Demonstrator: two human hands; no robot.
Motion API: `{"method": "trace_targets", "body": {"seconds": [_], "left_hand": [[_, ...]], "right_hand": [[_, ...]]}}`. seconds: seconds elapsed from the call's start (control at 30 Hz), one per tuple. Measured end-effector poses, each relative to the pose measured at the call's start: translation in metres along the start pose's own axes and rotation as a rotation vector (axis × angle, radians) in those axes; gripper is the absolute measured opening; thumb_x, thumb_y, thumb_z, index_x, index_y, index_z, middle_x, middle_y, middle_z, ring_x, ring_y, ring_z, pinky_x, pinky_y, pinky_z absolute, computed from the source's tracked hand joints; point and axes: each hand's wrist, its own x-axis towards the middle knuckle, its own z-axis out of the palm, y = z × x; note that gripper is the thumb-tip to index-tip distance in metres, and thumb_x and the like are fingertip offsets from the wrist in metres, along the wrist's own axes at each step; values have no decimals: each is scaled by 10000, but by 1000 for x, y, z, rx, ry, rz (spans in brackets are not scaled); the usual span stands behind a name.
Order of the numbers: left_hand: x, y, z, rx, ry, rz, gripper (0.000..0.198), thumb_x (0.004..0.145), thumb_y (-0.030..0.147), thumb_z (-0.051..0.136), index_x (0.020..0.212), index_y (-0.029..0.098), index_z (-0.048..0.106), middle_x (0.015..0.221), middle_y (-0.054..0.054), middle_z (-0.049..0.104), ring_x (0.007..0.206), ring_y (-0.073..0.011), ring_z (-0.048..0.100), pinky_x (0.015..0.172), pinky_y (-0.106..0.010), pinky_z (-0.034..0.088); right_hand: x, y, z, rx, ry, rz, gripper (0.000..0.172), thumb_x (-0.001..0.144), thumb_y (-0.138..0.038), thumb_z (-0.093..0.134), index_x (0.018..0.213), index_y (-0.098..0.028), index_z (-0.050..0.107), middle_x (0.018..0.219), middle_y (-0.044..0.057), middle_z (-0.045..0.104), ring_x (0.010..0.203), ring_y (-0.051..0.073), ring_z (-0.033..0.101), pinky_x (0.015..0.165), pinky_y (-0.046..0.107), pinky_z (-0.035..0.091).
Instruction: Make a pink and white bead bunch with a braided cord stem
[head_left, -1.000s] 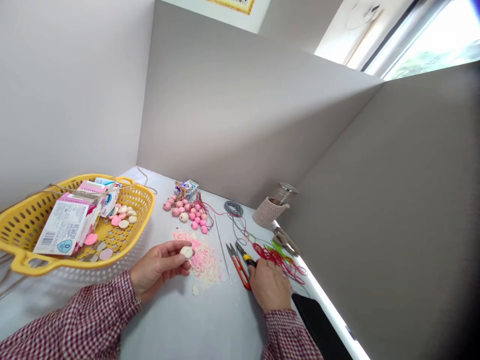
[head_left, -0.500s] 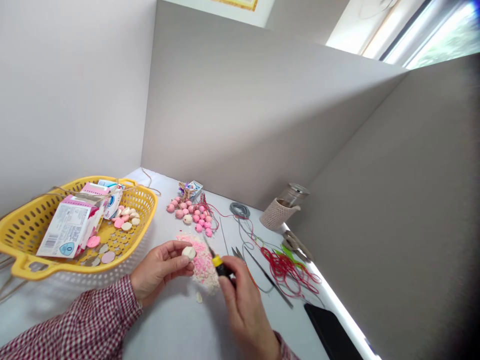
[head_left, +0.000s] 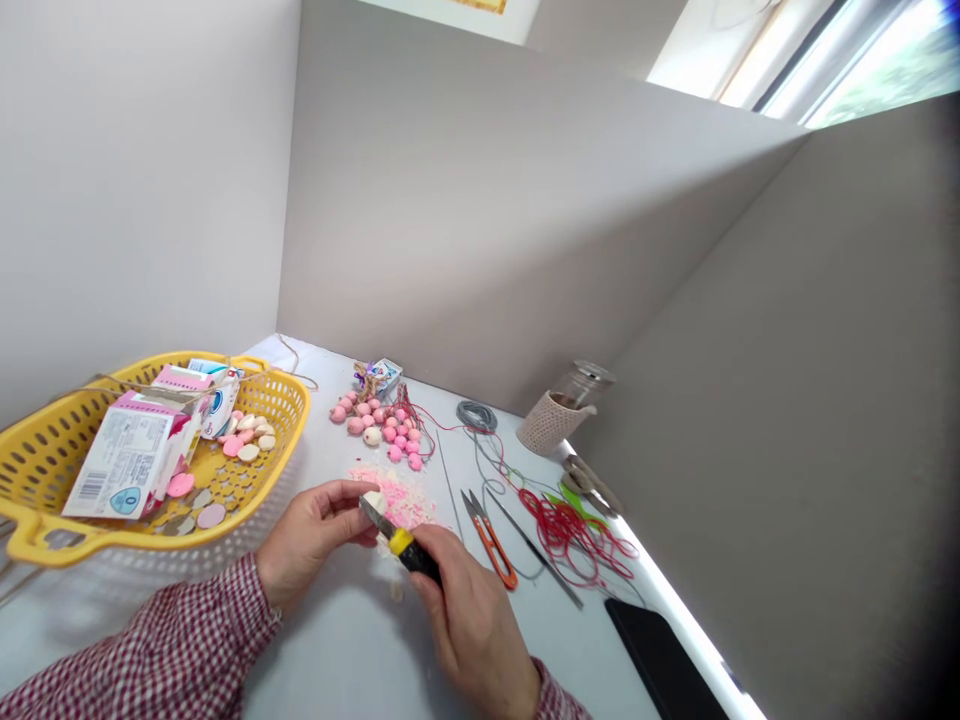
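My left hand (head_left: 311, 535) pinches a small cream-white round piece (head_left: 374, 501) between thumb and fingers, just above the table. My right hand (head_left: 469, 625) grips a yellow-and-black utility knife (head_left: 401, 543), its blade tip touching the white piece. Under both hands lies a pile of pink and white shavings (head_left: 401, 505). Behind it sits a cluster of pink and cream round pieces (head_left: 379, 425) strung on red cord.
A yellow basket (head_left: 45, 540) at left holds cartons and flat pink and cream discs. Orange thread snips (head_left: 491, 535), a long needle (head_left: 544, 555), red cord (head_left: 574, 530), grey cord (head_left: 476, 415), a jar in a knit sleeve (head_left: 559, 410) and a black phone (head_left: 664, 665) lie at right. Grey partitions enclose the desk.
My right hand left the tools at right, picked up the utility knife and brought its blade to the white piece. My left hand stayed in place.
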Motion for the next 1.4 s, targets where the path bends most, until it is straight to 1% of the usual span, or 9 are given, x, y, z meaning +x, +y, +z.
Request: {"method": "trace_targets", "body": {"seconds": [0.13, 0.27, 0.53, 0.63, 0.73, 0.83, 0.93, 1.03, 1.4], "left_hand": [[0, 2, 0, 59, 33, 20, 459, 523, 388, 794, 874, 126, 656, 691, -37, 665, 603, -138, 570, 641, -279, 438], [-1, 4, 0, 95, 44, 48, 431, 530, 405, 782, 838, 132, 656, 658, -20, 648, 583, -130, 558, 621, -268, 436], [0, 4, 0, 121, 27, 69, 351, 562, 403, 758, 754, 129, 653, 630, -16, 635, 567, -119, 541, 606, -250, 434], [-1, 7, 0, 127, 49, 82, 360, 565, 392, 761, 784, 124, 660, 596, -13, 630, 568, -123, 550, 609, -251, 439], [-2, 8, -2, 111, 69, 101, 389, 572, 373, 765, 857, 129, 663, 704, -34, 663, 631, -137, 582, 669, -272, 460], [0, 7, -4, 62, 54, 97, 406, 590, 360, 761, 914, 137, 659, 848, -57, 676, 712, -155, 605, 742, -303, 468], [2, 4, -3, 18, 25, 83, 431, 587, 360, 766, 936, 134, 652, 865, -66, 682, 738, -168, 611, 757, -319, 470], [2, 2, -2, -6, 20, 75, 421, 575, 357, 776, 913, 139, 650, 849, -62, 689, 740, -171, 614, 747, -320, 471], [1, 5, -3, 96, 59, 92, 427, 545, 401, 778, 837, 117, 650, 762, -48, 673, 651, -137, 590, 673, -278, 470]], "right_hand": [[-1, 0, 3, -75, 58, -19, 249, 871, -182, 400, 1113, -149, 451, 981, 119, 633, 894, 195, 624, 735, 317, 538], [-3, 1, 5, -106, 69, -20, 259, 863, -172, 410, 1114, -129, 456, 991, 140, 633, 917, 206, 621, 741, 329, 542], [-2, -2, 6, -78, 73, 23, 227, 870, -182, 393, 1078, -148, 480, 937, 119, 646, 844, 198, 636, 691, 315, 545], [-3, 3, 5, -133, 76, 69, 209, 877, -201, 387, 1048, -149, 494, 903, 111, 649, 794, 199, 644, 659, 311, 546], [-4, 10, 2, -190, 113, 127, 181, 890, -230, 379, 997, -164, 510, 849, 95, 657, 730, 196, 651, 615, 303, 547], [-3, 9, 1, -144, 161, 126, 183, 892, -214, 382, 1026, -171, 499, 899, 102, 652, 794, 198, 646, 665, 306, 544], [-1, 0, 5, -38, 107, 69, 214, 876, -182, 402, 1076, -164, 476, 952, 107, 639, 861, 195, 627, 710, 305, 537], [0, -6, 8, -1, 55, 51, 231, 865, -166, 410, 1089, -155, 464, 950, 109, 633, 852, 197, 621, 698, 315, 536], [-3, -4, 11, -35, 73, 74, 229, 864, -156, 408, 1086, -147, 463, 936, 107, 631, 843, 196, 626, 689, 309, 531]]}}
